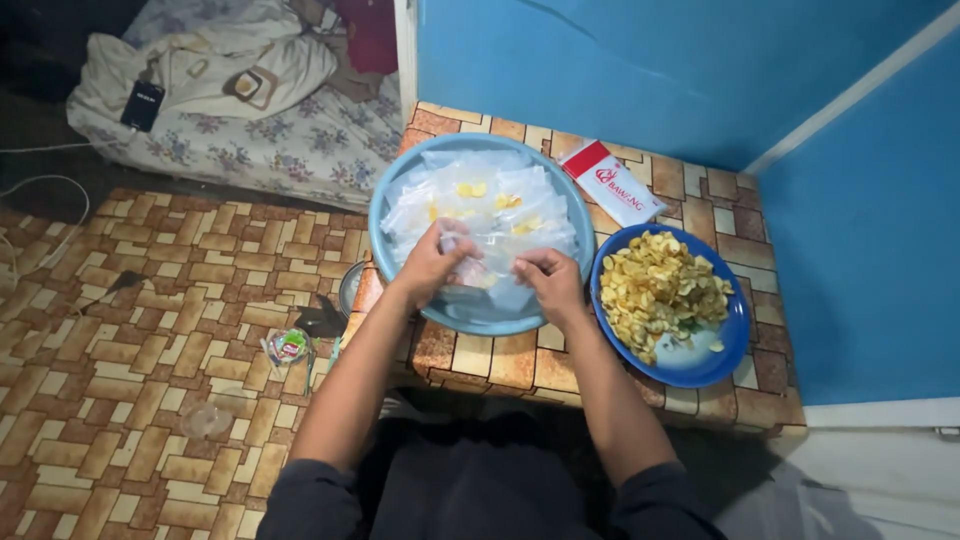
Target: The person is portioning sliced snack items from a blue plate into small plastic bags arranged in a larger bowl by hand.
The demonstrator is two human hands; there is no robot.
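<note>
Right now I see both hands over the near half of a light blue basin (400,190) that sits on the tile-patterned counter (500,360). My left hand (432,265) and right hand (550,278) are each closed in a pinch on one small clear plastic bag (478,268), holding it between them just above the heap. That bag is thin, crinkled and see-through, and I cannot tell what is inside it. Under it the basin is filled with a pile of similar clear bags (490,200), glossy and rumpled, a few showing yellow chips through the film toward twelve o'clock. At three o'clock from the hands, just beside the basin, stands a dark blue plate (700,365) heaped with pale yellow chips (655,290). At one o'clock a red-and-white packet (612,182) lies flat on the counter near the blue wall (650,70).
</note>
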